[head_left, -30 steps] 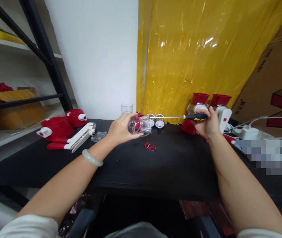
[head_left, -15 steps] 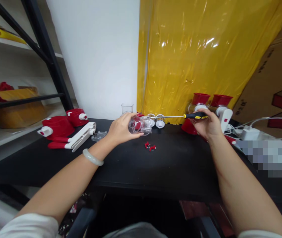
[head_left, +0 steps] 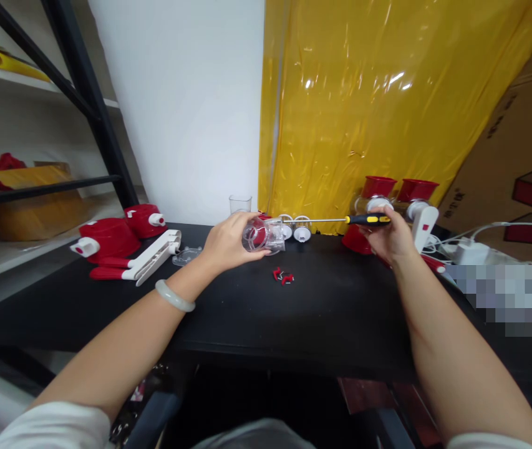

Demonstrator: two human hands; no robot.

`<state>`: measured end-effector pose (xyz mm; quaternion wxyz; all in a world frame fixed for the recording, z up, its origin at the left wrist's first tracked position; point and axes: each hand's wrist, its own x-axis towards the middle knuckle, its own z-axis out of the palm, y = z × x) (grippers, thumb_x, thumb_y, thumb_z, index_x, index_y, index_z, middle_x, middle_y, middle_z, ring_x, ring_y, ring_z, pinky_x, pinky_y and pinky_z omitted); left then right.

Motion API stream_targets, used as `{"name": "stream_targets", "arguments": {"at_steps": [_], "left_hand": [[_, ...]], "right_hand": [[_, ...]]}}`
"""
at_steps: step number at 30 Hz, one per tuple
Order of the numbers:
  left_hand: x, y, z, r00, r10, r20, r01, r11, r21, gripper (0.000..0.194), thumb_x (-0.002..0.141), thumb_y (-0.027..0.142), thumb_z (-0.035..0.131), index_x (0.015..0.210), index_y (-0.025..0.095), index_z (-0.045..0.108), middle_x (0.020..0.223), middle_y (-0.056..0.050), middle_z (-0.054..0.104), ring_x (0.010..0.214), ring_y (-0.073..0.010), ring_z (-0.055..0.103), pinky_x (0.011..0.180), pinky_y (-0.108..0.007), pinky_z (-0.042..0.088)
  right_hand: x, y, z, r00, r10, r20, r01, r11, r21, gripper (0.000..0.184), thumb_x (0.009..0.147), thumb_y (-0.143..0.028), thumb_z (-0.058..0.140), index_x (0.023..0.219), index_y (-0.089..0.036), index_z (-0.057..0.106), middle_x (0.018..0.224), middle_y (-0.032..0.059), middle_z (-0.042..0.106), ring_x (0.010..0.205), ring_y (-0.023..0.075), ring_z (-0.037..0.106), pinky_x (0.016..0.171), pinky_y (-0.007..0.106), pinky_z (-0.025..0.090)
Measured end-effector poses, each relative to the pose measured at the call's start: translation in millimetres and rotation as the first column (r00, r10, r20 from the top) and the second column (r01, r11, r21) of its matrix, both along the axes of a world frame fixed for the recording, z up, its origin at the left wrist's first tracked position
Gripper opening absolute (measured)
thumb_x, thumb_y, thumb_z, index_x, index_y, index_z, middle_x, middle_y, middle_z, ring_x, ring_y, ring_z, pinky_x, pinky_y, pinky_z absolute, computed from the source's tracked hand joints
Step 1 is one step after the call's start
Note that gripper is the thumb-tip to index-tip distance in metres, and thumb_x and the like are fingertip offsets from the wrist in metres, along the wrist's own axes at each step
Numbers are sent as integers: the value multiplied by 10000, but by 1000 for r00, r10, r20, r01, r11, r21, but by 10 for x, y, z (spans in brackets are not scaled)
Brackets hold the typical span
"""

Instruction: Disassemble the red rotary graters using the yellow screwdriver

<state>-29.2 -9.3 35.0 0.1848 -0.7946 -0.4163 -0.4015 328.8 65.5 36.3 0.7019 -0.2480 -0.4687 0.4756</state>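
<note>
My left hand (head_left: 229, 243) is closed around a clear plastic housing (head_left: 266, 236), held above the black table. My right hand (head_left: 393, 237) grips the black-and-yellow handle of a screwdriver (head_left: 369, 219). Its long metal shaft runs level to the left, and the tip meets the right end of the clear housing; how deep it reaches I cannot tell. Below the housing, small red pieces (head_left: 283, 276) with metal bits lie on the table. Behind the shaft stand two round white-and-clear parts (head_left: 302, 229).
Red bowl-shaped bases (head_left: 109, 240), a white crank arm (head_left: 156, 257) and a clear flat part (head_left: 186, 256) lie on the black table (head_left: 312, 330) at left. Assembled red-and-white units (head_left: 418, 199) stand at right, near white cables and a plug adapter (head_left: 472, 251).
Both hands stay almost in place. The screwdriver handle shows its yellow patch slightly differently, as if turned a little in my right hand.
</note>
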Motion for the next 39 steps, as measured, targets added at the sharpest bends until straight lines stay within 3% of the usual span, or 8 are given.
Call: {"name": "stream_targets", "arguments": {"at_steps": [4,11,15,18,24,28,32,39], "left_hand": [[-4,-3,10,1000,0,-16,1,1000,3,692,678,513,740,1262,246,482,1204,-97,623,1090,-284,620,908,-406,512],[-8,9,0,999,-12,-35,13,1000,4,696,682,520,737,1260,223,488,1193,-109,631,1090,-283,622,911,-411,512],[-14,18,-4,999,-10,-37,10,1000,0,698,681,527,735,1264,237,484,1207,-111,627,1101,-286,618,916,-417,512],[-14,19,-5,999,-21,-40,21,1000,0,703,685,519,734,1274,234,478,1227,-115,616,1126,-287,605,937,-422,503],[-13,12,-8,999,-28,-37,28,1000,-4,697,685,502,735,1278,243,476,1201,-105,624,1099,-285,614,921,-422,507],[-13,7,-3,999,-20,-39,20,1000,8,694,689,522,729,1272,239,478,1212,-106,620,1106,-284,613,932,-417,502],[-8,1,3,999,-14,-41,14,1000,-1,694,693,521,728,1275,235,479,1216,-108,620,1104,-287,613,926,-421,506],[1,-10,4,999,-28,-37,29,999,16,696,682,490,747,1274,233,486,1204,-107,629,1101,-285,615,934,-419,503]], "right_hand": [[-16,74,-37,983,-164,79,165,986,-3,306,643,-379,791,667,-210,538,575,-63,473,442,62,430,359,180,355],[11,-51,13,991,117,-63,-115,992,43,225,596,-221,725,763,-244,575,763,-38,610,735,137,610,584,263,534],[2,51,-26,995,-92,38,92,996,-14,301,705,-481,710,690,-226,550,568,-42,501,441,99,469,385,236,407],[-4,92,-49,981,-186,59,187,982,-7,276,647,-361,777,664,-217,542,563,-56,485,415,72,422,371,215,385],[19,-29,14,990,86,-110,-80,995,60,136,658,-291,681,739,-230,590,754,-10,622,738,147,622,584,279,542],[15,56,-12,993,-117,5,117,993,4,382,737,-584,629,653,-219,551,565,-14,541,483,123,524,374,238,419],[8,137,-59,964,-249,89,251,968,-5,309,665,-438,763,644,-227,538,523,-59,478,413,80,424,322,189,335],[23,20,5,993,23,-114,-17,999,51,169,656,-315,706,699,-235,563,704,-33,589,681,135,600,549,269,531]]}}
